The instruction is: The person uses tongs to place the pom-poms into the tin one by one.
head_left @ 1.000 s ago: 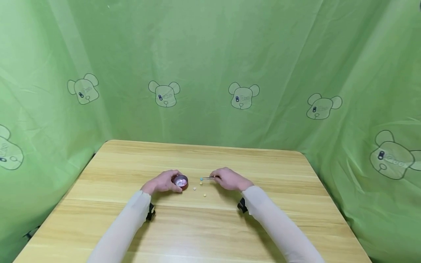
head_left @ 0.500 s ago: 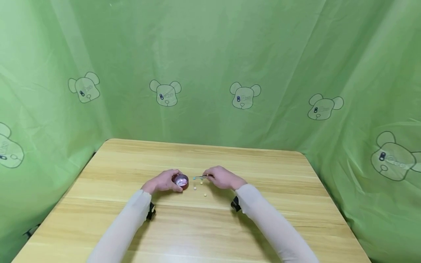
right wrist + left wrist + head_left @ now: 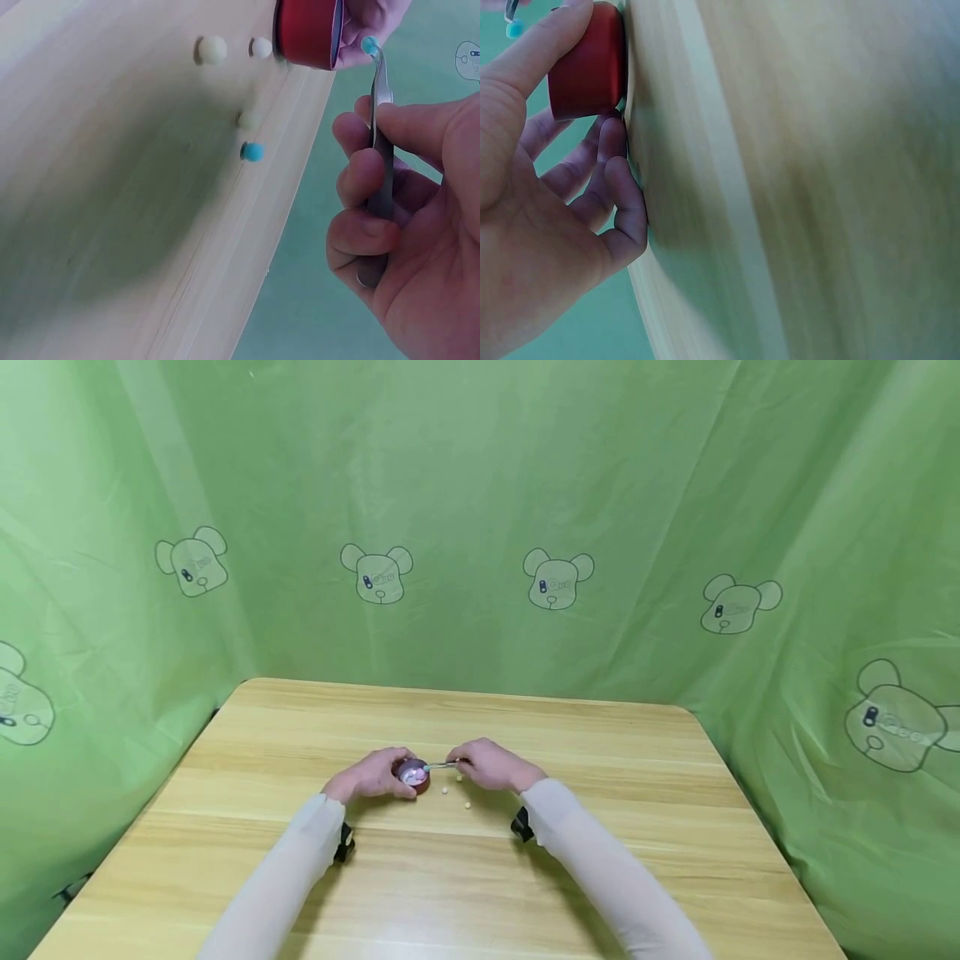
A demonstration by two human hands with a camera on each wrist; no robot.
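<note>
My left hand (image 3: 377, 772) holds a small round red tin (image 3: 589, 64) on the table, thumb and fingers around its side. Pink and white bits show inside the tin in the head view. Between thumb and fingers, my right hand (image 3: 405, 195) grips metal tweezers (image 3: 381, 161). Their bent tips pinch a small blue bead (image 3: 369, 46), which is above the table at the tin's rim. On the table under the right hand lie another blue bead (image 3: 253, 152), a white bead (image 3: 261, 48) and a pale yellow bead (image 3: 213, 50), with a second yellowish bead (image 3: 249, 119) near the blue one.
The wooden table (image 3: 480, 893) runs back to a green curtain (image 3: 465, 460) printed with bear heads, which also hangs on both sides. Dark wrist devices sit under both sleeves (image 3: 285, 868).
My right hand has moved left with the tweezers, carrying the blue bead from over the loose beads to the tin's rim. The left hand and the tin have stayed in place.
</note>
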